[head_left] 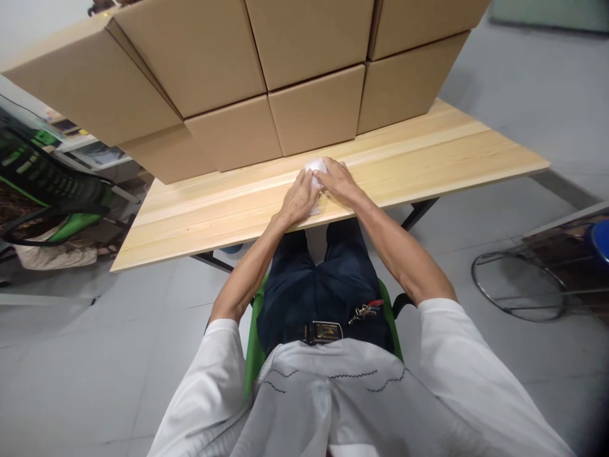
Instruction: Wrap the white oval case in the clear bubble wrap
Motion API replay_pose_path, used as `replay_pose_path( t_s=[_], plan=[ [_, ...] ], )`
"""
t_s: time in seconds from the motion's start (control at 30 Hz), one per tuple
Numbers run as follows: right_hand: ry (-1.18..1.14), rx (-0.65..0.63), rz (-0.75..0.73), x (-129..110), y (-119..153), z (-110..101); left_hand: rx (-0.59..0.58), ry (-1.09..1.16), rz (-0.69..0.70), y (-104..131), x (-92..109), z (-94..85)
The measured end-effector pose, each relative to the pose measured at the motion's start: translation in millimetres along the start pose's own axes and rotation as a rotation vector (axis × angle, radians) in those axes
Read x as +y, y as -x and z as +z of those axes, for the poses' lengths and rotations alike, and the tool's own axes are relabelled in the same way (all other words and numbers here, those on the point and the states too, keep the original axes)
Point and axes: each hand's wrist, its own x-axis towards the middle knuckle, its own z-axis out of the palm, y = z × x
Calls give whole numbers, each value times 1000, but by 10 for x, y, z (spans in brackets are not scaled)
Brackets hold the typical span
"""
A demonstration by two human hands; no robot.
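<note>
2 hands, left hand [299, 198] and right hand [337, 181], are closed around white wad [315, 169] near cardboard boxes [266, 95]; wad could be torn if overpressed.

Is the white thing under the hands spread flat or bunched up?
Bunched up: the white item shows as a small crumpled lump between left hand and right hand.

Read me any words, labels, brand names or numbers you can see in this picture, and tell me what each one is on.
No text can be read here.
Cardboard boxes: plain faces, no print or label showing.
Belt buckle: a dark plate, any mark too small to read.
Papers on the shelf at the left: blurred, unreadable.
White item under the left hand and right hand: no lettering visible.
</note>
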Motion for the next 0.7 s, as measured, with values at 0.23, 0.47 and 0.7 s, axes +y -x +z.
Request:
replay_pose_path(
  t_s=[0.23, 0.47, 0.7],
  plan=[
    [-248, 14, 96, 155, 73, -226, -33, -333, 38, 105, 385, 128],
    [-386, -32, -143, -21, 20, -335, -68, -435, 91, 119, 554, 90],
    [-371, -133, -193, -10, 63, -192, -76, -371, 93, 168, 511, 140]
  ],
)
